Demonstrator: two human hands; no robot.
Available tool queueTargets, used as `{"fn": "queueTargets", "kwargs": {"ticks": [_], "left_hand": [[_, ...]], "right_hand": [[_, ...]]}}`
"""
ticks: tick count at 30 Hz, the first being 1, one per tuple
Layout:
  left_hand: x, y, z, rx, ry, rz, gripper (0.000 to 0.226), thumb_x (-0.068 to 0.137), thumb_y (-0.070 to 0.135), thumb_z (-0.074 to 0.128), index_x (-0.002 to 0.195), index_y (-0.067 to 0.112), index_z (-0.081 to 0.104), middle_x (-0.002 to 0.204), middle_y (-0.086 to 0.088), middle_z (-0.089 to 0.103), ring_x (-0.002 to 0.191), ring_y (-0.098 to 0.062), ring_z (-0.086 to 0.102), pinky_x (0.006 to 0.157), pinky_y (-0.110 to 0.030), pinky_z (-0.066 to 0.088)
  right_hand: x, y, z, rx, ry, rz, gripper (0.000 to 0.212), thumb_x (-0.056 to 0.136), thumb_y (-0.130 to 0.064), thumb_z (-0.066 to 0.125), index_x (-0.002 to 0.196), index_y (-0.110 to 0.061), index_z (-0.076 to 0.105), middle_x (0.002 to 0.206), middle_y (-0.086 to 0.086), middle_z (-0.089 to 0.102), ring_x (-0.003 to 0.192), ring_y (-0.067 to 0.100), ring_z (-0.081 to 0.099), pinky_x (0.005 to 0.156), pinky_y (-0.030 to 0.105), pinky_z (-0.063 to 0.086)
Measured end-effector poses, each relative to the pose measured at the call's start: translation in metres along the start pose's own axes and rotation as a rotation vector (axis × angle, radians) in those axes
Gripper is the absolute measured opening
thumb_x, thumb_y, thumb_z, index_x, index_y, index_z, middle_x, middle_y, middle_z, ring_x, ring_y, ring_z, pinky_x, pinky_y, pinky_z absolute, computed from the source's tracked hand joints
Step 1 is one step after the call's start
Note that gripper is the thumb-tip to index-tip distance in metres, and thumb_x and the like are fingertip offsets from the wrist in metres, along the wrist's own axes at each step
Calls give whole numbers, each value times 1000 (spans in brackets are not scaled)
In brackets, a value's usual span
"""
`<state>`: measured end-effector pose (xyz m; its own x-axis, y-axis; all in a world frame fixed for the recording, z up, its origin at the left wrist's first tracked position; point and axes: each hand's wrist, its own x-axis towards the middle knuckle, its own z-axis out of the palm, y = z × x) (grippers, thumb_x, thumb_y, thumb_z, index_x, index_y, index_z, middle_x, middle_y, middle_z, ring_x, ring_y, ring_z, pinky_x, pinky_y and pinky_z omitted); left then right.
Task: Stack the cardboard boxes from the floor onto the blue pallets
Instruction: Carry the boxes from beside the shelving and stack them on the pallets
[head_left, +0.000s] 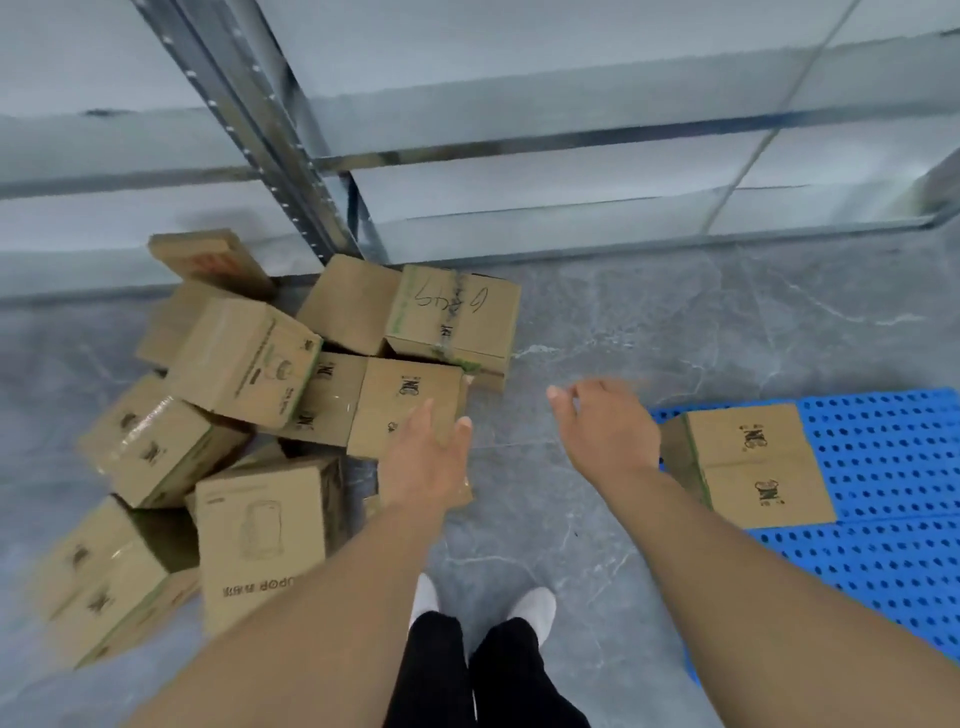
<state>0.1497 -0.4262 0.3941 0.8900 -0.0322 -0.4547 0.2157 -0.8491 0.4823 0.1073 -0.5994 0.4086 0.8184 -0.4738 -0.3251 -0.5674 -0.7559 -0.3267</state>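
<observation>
Several brown cardboard boxes lie in a loose pile (244, 364) on the grey floor at the left. One cardboard box (753, 462) stands on the blue pallet (893, 530) at the right. My left hand (423, 457) is stretched out with straight fingers over a box with a black logo (402, 400) at the pile's right edge; whether it touches the box I cannot tell. My right hand (602, 426) hangs in the air with relaxed fingers, between the pile and the pallet, holding nothing.
A metal shelving rack (291, 156) with low shelves runs along the back, its upright post just behind the pile. Grey marble-look floor (649, 322) lies between pile and pallet. My feet (483, 608) in white shoes stand at bottom centre.
</observation>
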Motion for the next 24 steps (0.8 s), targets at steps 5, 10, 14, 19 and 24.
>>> {"fn": "queueTargets", "kwargs": {"ticks": [5,10,14,19,24], "left_hand": [[-8,-50,-35,-118,55,-135,63,90,49,44,145,24,27,145,-4,41,131,-27,38,108,-44,33],[-17,-104,-72,-242,146,-201,70,92,47,46,149,20,16,152,-4,30,137,-24,30,109,-39,28],[-28,-147,-101,-248,205,-266,69,93,47,44,149,20,15,149,-8,35,134,-27,35,106,-38,30],[-36,-202,-142,-239,272,-326,69,92,46,45,149,20,16,147,-11,38,133,-30,37,106,-38,31],[-41,-258,-175,-282,284,-348,70,90,52,43,148,26,16,149,-5,35,135,-28,34,107,-42,34]], "right_hand": [[-13,-48,22,-61,-84,-114,47,97,-48,32,118,-14,56,121,8,54,111,26,51,85,36,41],[-32,-107,41,-100,-83,-220,44,96,-46,35,120,-15,56,120,7,54,111,26,50,84,34,40],[-52,-155,62,-124,-100,-312,44,96,-44,35,119,-13,56,118,8,54,107,26,52,81,35,42],[-79,-214,86,-154,-107,-394,43,95,-45,35,117,-14,56,115,7,54,106,25,50,79,35,41],[-105,-269,107,-177,-105,-437,43,95,-45,34,115,-15,58,112,6,56,102,25,52,77,36,43]]}}
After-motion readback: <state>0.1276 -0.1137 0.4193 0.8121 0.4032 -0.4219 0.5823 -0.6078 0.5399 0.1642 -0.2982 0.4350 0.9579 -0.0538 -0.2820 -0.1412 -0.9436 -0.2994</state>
